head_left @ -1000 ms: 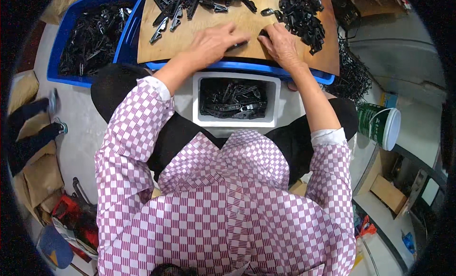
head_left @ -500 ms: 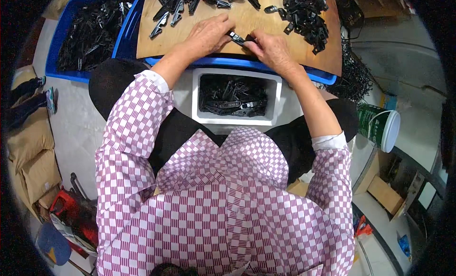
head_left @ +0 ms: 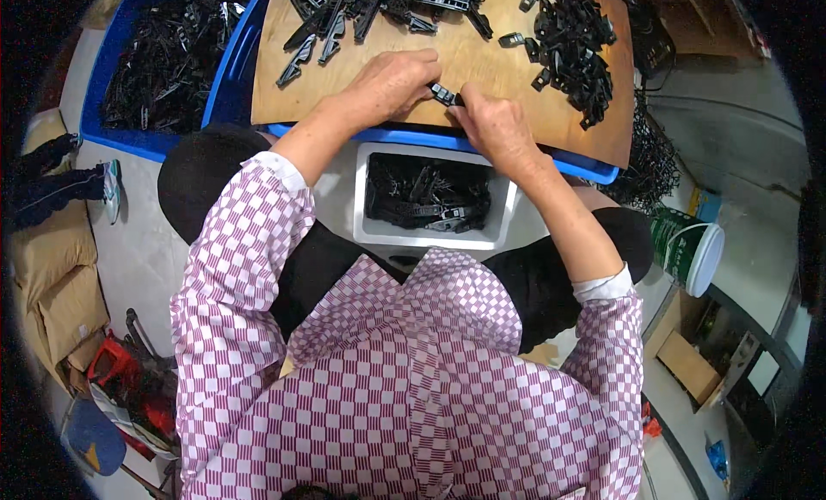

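From my end, I have the black clip-like part (head_left: 444,94) between the two hands, just in from the near edge of the wooden board (head_left: 469,61), about midway between its near corners. The left hand (head_left: 391,85) is narrow, back upward, fingers curled to the right and closed on the part's left end; the right hand (head_left: 497,126) leans in from the other side, thumb and fingers bent in a pinch at the right end. Both forearms slant inward over the near edge, sleeves pushed up. Toward the board's far edge, left of centre, I see a heap of long black parts (head_left: 422,22), and along its right edge a pile of small black pieces (head_left: 572,52), a few lying loose on its left. Below the near edge stands a white box (head_left: 362,199) with black parts jumbled inside; off the board's left edge, a blue tub (head_left: 89,113) holds a deep load of similar black pieces. A green bucket (head_left: 671,233) lies tilted beyond the near right corner, its contents out of my sight. The top of my view cuts off the long-part heap, both thumb and fingertips of the left hand are mostly hidden, and I cannot make out how the part's covered ends are shaped
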{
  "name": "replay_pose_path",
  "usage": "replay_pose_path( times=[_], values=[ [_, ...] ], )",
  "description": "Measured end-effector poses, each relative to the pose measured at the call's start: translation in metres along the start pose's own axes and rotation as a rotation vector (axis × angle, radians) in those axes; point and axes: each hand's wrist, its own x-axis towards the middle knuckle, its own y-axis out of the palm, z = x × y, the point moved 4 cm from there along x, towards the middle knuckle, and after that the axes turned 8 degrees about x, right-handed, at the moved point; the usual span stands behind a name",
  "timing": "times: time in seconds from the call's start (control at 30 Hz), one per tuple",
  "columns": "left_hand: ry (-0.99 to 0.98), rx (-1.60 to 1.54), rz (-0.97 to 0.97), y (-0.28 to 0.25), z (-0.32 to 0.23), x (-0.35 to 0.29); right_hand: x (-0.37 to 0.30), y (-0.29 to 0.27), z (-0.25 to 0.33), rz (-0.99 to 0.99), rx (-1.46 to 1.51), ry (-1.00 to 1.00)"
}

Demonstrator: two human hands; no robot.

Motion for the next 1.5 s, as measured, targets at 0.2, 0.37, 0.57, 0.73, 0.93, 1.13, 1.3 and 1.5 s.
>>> replay_pose_path(
  times=[0.2,0.37,0.57,0.73,0.93,1.13,1.3,1.5],
  values=[
    [-0.010,0.015,0.082,-0.010,-0.004,0.003,0.016,0.001,0.002,0.004,0.056,-0.003],
    [-0.156,-0.003,-0.033,-0.019,0.010,0.010,0.032,-0.037,-0.028,0.046,-0.021,-0.082],
    [-0.422,0.440,0.056,-0.018,0.036,0.035,0.063,-0.038,-0.079,-0.049,-0.546,-0.277],
    [-0.295,0.374,0.120,-0.018,0.026,0.035,0.047,-0.032,-0.080,-0.108,-0.266,-0.154],
    [-0.047,0.158,0.381,0.000,0.002,0.056,0.001,-0.014,-0.077,-0.417,0.278,0.110],
    [-0.024,0.131,0.231,0.009,0.012,0.065,0.000,-0.023,-0.070,-0.396,-0.068,-0.013],
    [-0.099,0.070,0.149,0.003,0.021,0.049,0.002,-0.027,-0.062,-0.268,-0.191,-0.006],
    [-0.012,0.098,0.133,0.004,0.019,0.036,0.003,-0.030,-0.062,-0.088,-0.379,0.057]
  ],
)
